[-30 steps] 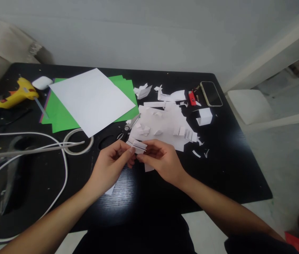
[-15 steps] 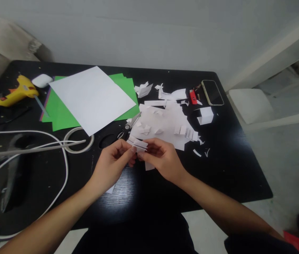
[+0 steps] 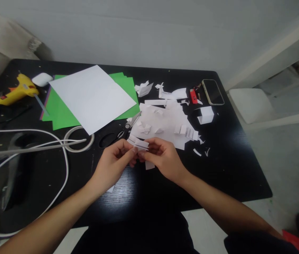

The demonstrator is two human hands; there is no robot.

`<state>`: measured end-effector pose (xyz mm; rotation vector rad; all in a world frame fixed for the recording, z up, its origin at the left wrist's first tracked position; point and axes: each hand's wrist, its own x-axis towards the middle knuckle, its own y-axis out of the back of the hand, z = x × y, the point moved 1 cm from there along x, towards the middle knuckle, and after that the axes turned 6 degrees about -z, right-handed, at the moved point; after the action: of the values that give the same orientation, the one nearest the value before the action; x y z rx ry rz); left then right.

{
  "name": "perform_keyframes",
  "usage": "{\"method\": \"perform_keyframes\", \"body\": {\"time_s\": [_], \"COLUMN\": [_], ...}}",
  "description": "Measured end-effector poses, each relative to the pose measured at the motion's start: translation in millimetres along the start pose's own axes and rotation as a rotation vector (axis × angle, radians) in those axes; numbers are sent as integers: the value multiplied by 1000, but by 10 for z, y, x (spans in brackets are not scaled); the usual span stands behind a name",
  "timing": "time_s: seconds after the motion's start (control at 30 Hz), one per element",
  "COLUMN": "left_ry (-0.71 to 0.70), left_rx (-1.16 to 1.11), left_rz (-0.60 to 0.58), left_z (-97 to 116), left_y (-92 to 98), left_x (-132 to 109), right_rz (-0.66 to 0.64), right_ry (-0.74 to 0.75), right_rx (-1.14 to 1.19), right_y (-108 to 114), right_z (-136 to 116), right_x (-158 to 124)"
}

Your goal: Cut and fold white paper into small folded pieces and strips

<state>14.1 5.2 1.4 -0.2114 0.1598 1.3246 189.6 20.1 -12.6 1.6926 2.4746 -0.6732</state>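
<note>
Between my two hands is a small folded piece of white paper [image 3: 140,143], held above the black table. My left hand [image 3: 114,158] pinches its left side, thumb in front. The fingers of my right hand [image 3: 164,157] are closed on its right side. Both hands' lower fingers partly hide the piece. Just beyond them lies a large white paper sheet [image 3: 165,121] with cut scraps on it. A pair of scissors [image 3: 128,126] rests at that sheet's left edge. Below my hands, a small white paper piece [image 3: 150,165] is partly covered.
On the left are a yellow glue gun [image 3: 19,91], a white cable [image 3: 66,169] and a roll of tape [image 3: 92,139]. A white sheet [image 3: 93,98] overlaps green sheets [image 3: 62,114]. A red lighter [image 3: 193,96], a phone [image 3: 213,92] and a folded paper [image 3: 206,115] lie at right.
The folded paper has tilted very slightly between my fingers. Both hands keep nearly the same place and grip; the other things lie as before.
</note>
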Motion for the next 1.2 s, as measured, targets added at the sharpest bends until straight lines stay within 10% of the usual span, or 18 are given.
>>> {"method": "perform_keyframes", "body": {"time_s": [1.2], "left_ry": [-42], "left_rx": [185], "left_rz": [11], "left_z": [-76], "left_y": [4], "left_x": [-31], "right_rz": [-8], "right_ry": [-28], "right_rx": [31], "right_y": [-6], "right_z": [-7], "right_x": [-13]}}
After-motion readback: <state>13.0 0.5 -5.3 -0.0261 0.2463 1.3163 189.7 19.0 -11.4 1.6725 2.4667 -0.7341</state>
